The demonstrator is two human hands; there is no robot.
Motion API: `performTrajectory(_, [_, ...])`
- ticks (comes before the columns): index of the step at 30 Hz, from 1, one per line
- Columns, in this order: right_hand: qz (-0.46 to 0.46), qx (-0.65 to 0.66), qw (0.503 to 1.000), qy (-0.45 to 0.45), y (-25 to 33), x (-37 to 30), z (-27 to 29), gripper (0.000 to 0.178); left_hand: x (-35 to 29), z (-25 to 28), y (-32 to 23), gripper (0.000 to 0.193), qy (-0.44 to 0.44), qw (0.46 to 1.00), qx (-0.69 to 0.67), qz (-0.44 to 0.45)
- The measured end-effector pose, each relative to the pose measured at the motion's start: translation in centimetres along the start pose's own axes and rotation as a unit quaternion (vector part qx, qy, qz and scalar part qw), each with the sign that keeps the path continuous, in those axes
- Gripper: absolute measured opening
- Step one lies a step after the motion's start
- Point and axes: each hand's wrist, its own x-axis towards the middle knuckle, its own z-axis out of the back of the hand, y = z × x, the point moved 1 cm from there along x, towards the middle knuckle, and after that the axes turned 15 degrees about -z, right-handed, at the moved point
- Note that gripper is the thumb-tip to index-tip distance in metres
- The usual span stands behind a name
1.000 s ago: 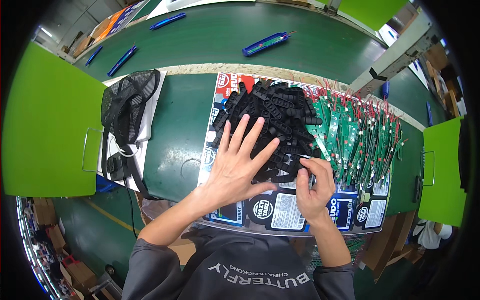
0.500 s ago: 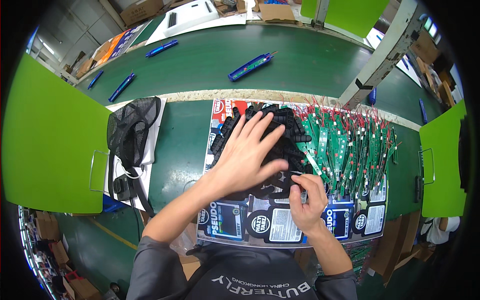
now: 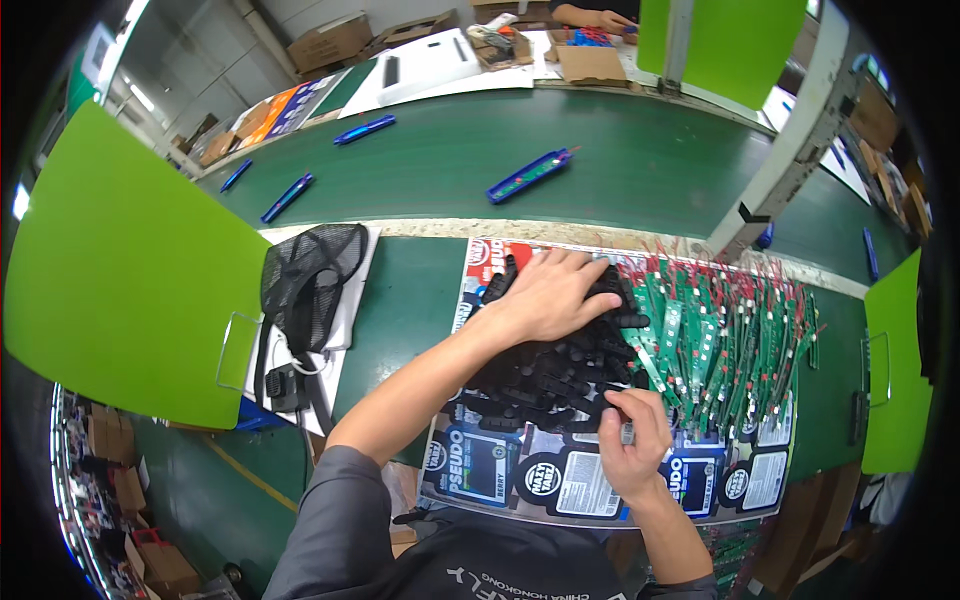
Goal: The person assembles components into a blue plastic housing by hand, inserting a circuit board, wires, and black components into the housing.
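Observation:
A heap of small black plastic parts point(image 3: 545, 375) lies on a printed sheet point(image 3: 525, 440). My left hand point(image 3: 552, 298) rests on the heap's far side, palm down, thumb held out; its fingertips dip among the parts at the back edge. Close to the heap's near right corner, my right hand point(image 3: 638, 440) is closed in a pinch. Whatever sits between its thumb and finger is too small and dark to make out. Right of the heap, beside both hands, lie many narrow green circuit boards point(image 3: 705, 340) with red wires at their far ends.
A black mesh bag point(image 3: 315, 275) lies on a white board at left, near a green panel point(image 3: 130, 290). Across the back runs a green conveyor belt point(image 3: 420, 185) with several blue casings point(image 3: 528, 177). A metal post point(image 3: 780, 150) rises at right. Another person's hand point(image 3: 608, 20) shows at the far side.
The view has shifted, so the bench sits lower and farther right. My left hand has reached toward the heap's far edge, uncovering its near part. My right hand stays pinched near the heap.

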Motion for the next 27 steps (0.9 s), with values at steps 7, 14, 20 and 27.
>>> performTrajectory(7, [0.006,0.034,0.999,0.008,-0.1,0.5,-0.7,0.025,-0.4,1.0,1.1,0.056,0.0,1.0,-0.017,0.008])
performTrajectory(14, [0.019,0.036,0.999,0.003,0.2,0.5,0.1,0.025,-0.1,2.5,1.1,0.052,-0.024,0.999,-0.036,0.007])
performTrajectory(20, [0.035,0.057,0.998,0.003,-0.6,0.4,-0.6,0.025,1.6,4.1,0.5,0.046,-0.007,1.0,-0.029,-0.001])
performTrajectory(27, [0.035,0.068,0.997,-0.003,-0.6,0.6,-0.7,0.022,10.2,1.9,2.7,0.03,-0.098,0.98,-0.172,-0.011])
